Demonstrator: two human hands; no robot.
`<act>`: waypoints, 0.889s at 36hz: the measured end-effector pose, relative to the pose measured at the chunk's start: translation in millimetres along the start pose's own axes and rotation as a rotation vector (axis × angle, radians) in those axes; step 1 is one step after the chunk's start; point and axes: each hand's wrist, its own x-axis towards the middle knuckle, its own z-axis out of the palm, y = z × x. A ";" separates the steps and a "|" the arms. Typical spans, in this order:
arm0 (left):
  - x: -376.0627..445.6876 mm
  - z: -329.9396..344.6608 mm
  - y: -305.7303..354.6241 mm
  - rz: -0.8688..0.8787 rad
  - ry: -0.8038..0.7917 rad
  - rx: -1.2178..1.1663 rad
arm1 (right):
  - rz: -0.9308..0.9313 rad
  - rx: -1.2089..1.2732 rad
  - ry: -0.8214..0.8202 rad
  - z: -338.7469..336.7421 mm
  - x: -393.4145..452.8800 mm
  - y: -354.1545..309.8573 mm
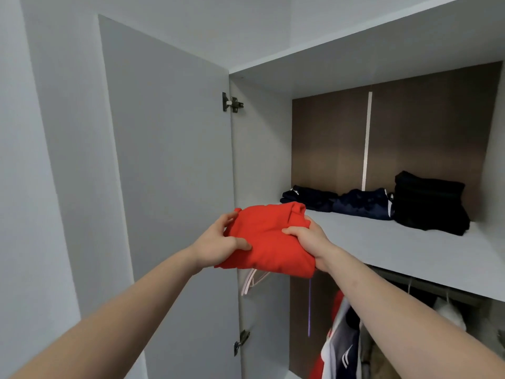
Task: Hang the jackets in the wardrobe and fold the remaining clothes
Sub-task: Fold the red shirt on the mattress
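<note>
Below the shelf point(410, 250), half-hidden jackets point(341, 337); folded red garment point(270, 242) gripped by left hand point(218, 244) and right hand point(308, 239).

A pale grey wardrobe shelf point(396, 250) runs across the upper compartment, backed by a dark brown panel. Three folded piles lie on it along the back: a dark navy garment point(308, 198) at the left, a navy garment with white trim point(363, 203) just beside it, and a taller stack of black clothes point(429, 203) at the right, touching the navy one. The shelf's front part is bare.
</note>
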 end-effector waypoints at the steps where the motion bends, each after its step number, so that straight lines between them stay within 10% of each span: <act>1: 9.5 3.6 0.5 0.001 -0.013 0.004 | 0.001 -0.003 0.009 -3.6 7.0 0.3; 32: 321.0 69.4 -43.7 0.130 -0.105 0.175 | 0.125 -0.011 0.305 -54.4 220.0 16.6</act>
